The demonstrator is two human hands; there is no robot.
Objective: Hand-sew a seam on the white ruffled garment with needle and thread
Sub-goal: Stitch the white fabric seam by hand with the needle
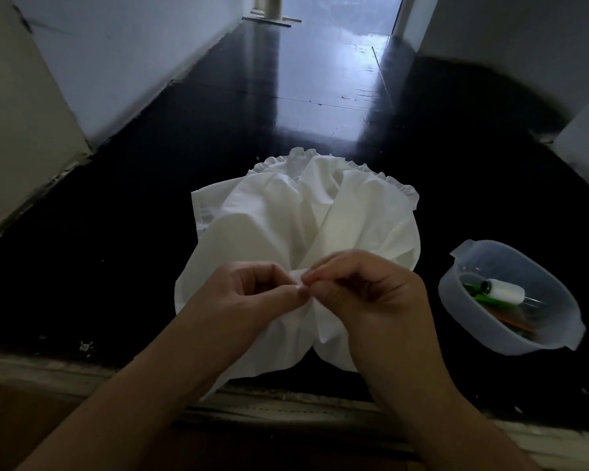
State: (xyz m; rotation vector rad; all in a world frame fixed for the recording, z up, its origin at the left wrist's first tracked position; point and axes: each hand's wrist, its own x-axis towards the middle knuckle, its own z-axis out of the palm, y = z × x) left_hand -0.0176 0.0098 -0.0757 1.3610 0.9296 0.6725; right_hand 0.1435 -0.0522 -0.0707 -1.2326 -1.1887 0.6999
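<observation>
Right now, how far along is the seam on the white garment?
Done: the white garment is spread on the dark floor, and the clear tub with a white thread spool sits to the right. In hand: the left hand and right hand pinch one fold of fabric together. Needle, thread and stitches are too small to see, so the seam seems mostly left.

Both bare forearms reach forward and converge. The left hand (252,294) curls its fingers in, thumb tip pinched against forefinger. The right hand (364,290) mirrors it just beside, knuckles up, its pinching grip touching the left hand's fingertips.
</observation>
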